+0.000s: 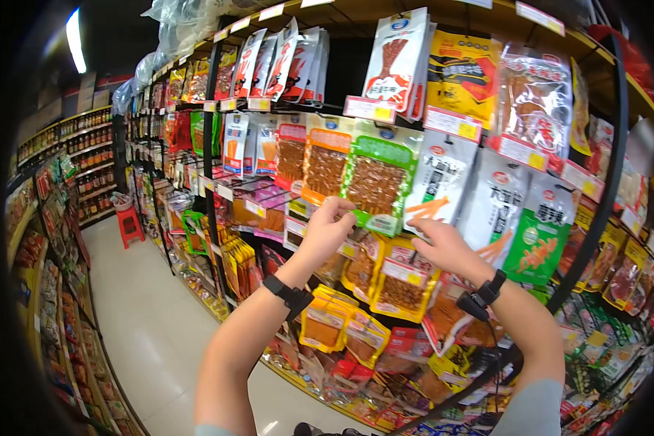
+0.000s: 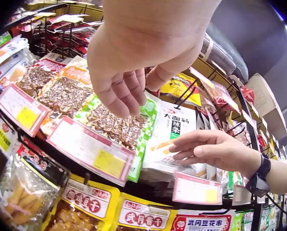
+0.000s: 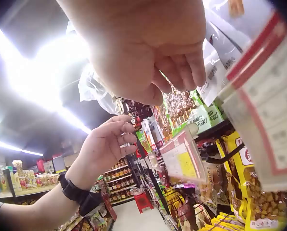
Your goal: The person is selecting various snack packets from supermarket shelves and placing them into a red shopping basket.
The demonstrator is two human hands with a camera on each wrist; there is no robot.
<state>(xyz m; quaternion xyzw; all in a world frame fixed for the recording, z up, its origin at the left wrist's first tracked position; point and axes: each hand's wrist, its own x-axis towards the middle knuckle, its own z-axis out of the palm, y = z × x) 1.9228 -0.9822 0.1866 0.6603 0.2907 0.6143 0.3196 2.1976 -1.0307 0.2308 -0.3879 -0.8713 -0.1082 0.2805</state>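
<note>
Hanging at mid-shelf is a green-edged packet of brown food (image 1: 380,182) (image 2: 115,126) (image 3: 179,106). My left hand (image 1: 330,231) (image 2: 143,57) (image 3: 102,147) is at its lower left with fingers loosely bent, holding nothing; whether a fingertip touches the packet, I cannot tell. To the right of that packet hangs a white one (image 1: 442,174) (image 2: 168,132). Just in front of its lower edge is my right hand (image 1: 450,251) (image 2: 218,151) (image 3: 143,53), fingers loosely extended and nothing gripped. An orange-edged packet (image 1: 327,163) hangs left of the green one.
Price tags (image 1: 403,272) (image 2: 93,149) (image 3: 183,159) stick out along the shelf edges. Yellow packets (image 1: 334,320) hang below, and a black upright (image 1: 596,240) stands at the right. Down the aisle floor (image 1: 142,320) is a red stool (image 1: 128,225) (image 3: 143,202).
</note>
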